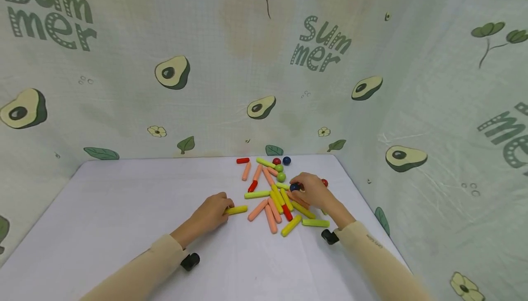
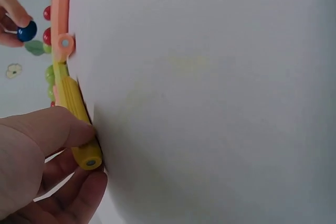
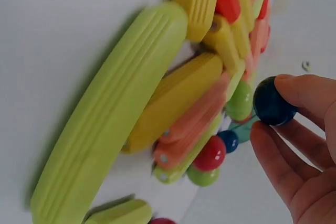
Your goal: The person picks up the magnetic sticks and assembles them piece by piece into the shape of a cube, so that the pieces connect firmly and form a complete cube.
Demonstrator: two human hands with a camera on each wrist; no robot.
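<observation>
"Left?"
"My left hand [image 1: 208, 213] pinches a yellow stick [image 1: 237, 210] by its left end, left of the pile [image 1: 271, 219]. It could tip, so I'd grip level."
"Right?"
"My right hand [image 1: 316, 194] pinches a blue ball [image 3: 273, 102] above the pile's right side. Looks slick; even fingertip pressure, clear of the sticks, works best."

Head view looks down; close wrist views share held ball [image 3: 272, 103].
</observation>
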